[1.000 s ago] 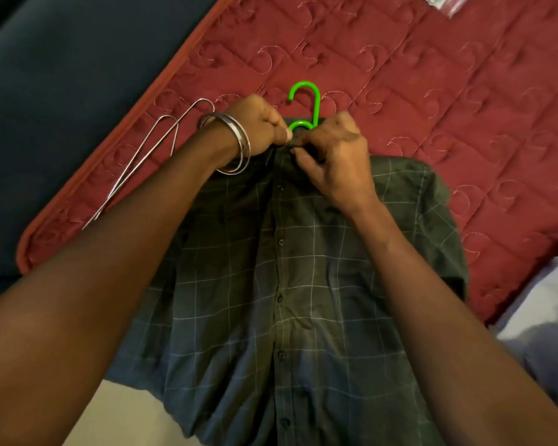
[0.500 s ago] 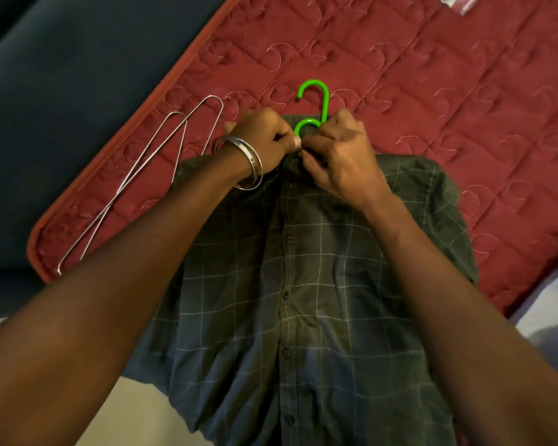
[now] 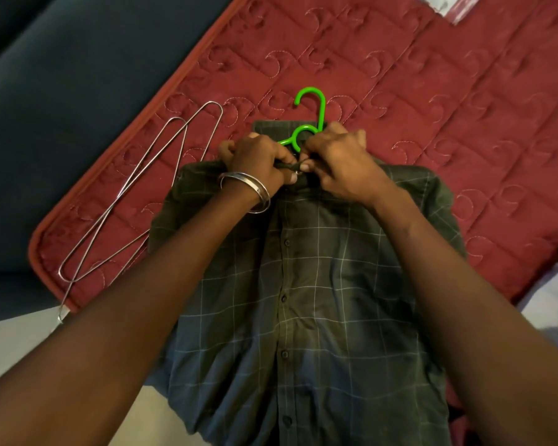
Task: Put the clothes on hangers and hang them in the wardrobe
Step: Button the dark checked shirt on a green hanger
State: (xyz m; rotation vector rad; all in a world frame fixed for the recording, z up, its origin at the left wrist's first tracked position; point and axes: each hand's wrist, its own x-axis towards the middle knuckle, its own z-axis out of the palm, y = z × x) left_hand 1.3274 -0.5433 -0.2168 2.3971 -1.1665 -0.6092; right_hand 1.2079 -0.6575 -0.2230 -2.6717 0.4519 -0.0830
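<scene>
a dark green button-up shirt with a thin pale check (image 3: 316, 284) lay flat, front up, on a dark red quilted bedspread with stitched swirls (image 3: 432, 101). a bright green plastic hanger (image 3: 310, 117) sat inside the shirt, its hook and neck loop sticking out past the collar onto the quilt. both hands met at the collar. the left hand (image 3: 258, 162), with silver metal bangles (image 3: 248, 188) on its wrist, had its fingers curled round the left side of the collar, thumb tucked underneath. the right hand (image 3: 342, 165) pinched the opposite collar edge between thumb and fingertips, right at the top button; the two hands were nearly touching there. whether the button was fastened could not be told. to the left of the shirt, two thin silver wire hangers (image 3: 136, 201) lay overlapped on the quilt, their lower ends running under the left forearm. beyond the quilt's piped edge was a dark blue fabric surface (image 3: 78, 75). a pale cloth (image 3: 554, 307) showed at the right edge.
</scene>
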